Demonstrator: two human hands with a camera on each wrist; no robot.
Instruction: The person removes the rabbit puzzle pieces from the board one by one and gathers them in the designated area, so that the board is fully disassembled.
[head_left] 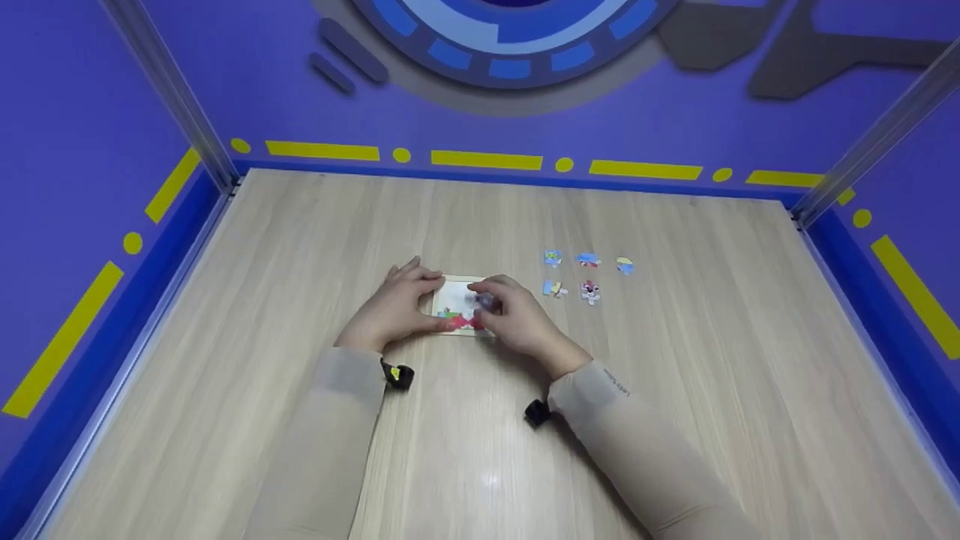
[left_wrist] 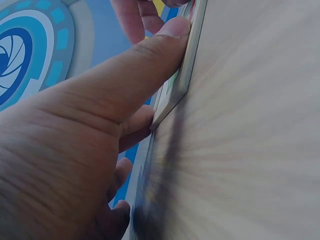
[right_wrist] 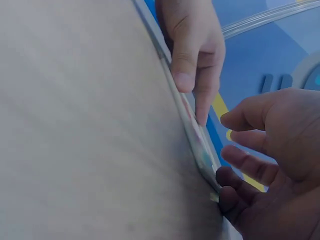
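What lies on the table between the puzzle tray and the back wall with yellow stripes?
Nothing: between the puzzle tray and the back wall, the head view shows bare tabletop. Five loose pieces lie farther right.

White-bottomed puzzle tray (head_left: 453,295) with red and green pieces (head_left: 457,322), blue-and-yellow loose piece (head_left: 625,265), wood-grained beige table (head_left: 697,360), yellow-dashed blue wall (head_left: 637,131)

A short line of dark lettering (head_left: 618,383) stands on the right sleeve (head_left: 600,405), too small to read.
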